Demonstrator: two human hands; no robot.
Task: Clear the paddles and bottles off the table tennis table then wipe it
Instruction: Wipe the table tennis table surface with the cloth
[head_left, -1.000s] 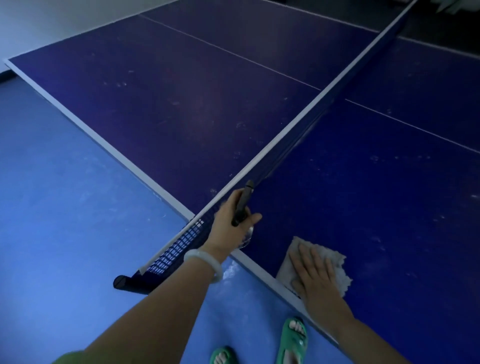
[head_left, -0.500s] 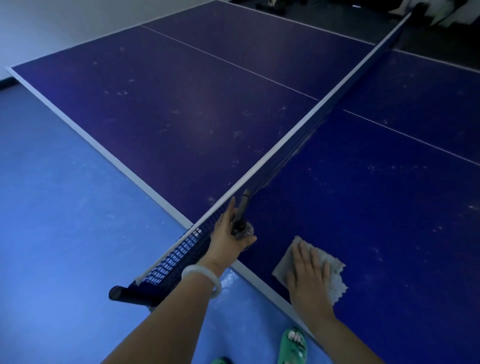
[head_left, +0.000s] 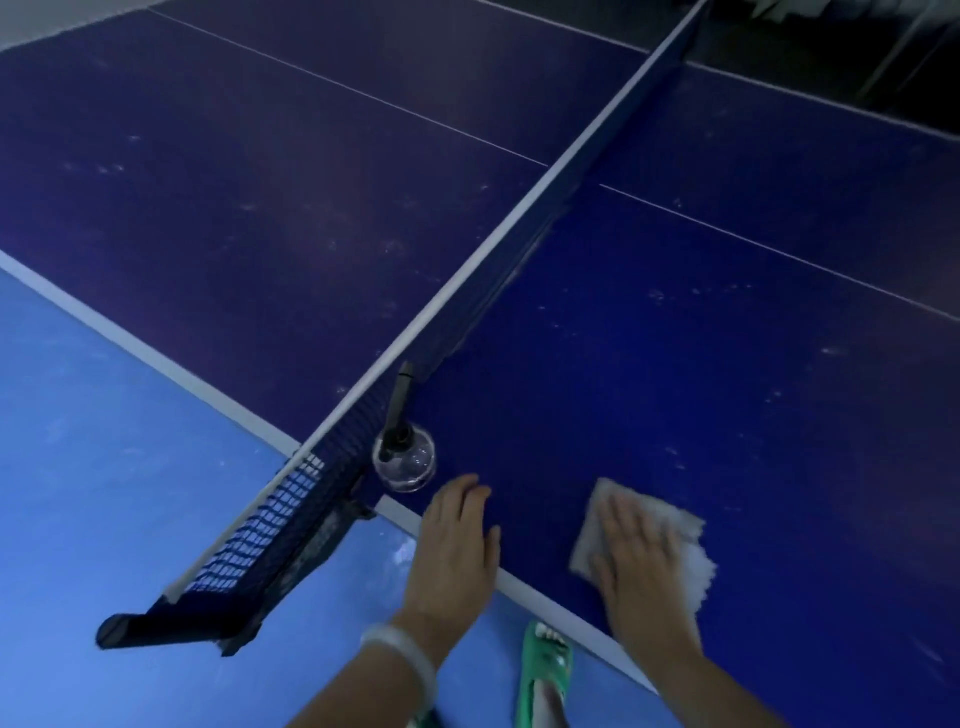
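Note:
A clear spray bottle (head_left: 406, 457) with a black nozzle stands on the blue table tennis table (head_left: 675, 364), right beside the net near the table's front edge. My left hand (head_left: 457, 540) rests flat on the table edge just right of the bottle, apart from it, holding nothing. My right hand (head_left: 636, 561) presses flat on a white cloth (head_left: 675, 525) lying on the table surface near the front edge.
The net (head_left: 519, 239) with its white top band runs diagonally across the table; its clamp and post (head_left: 171, 618) jut out over the blue floor (head_left: 104, 467). Dusty marks speckle the table. My foot in a green sandal (head_left: 543, 670) stands below the table edge.
My left hand has let go of the spray bottle, which now stands by the net, and has moved right onto the table edge. My right hand stays on the cloth.

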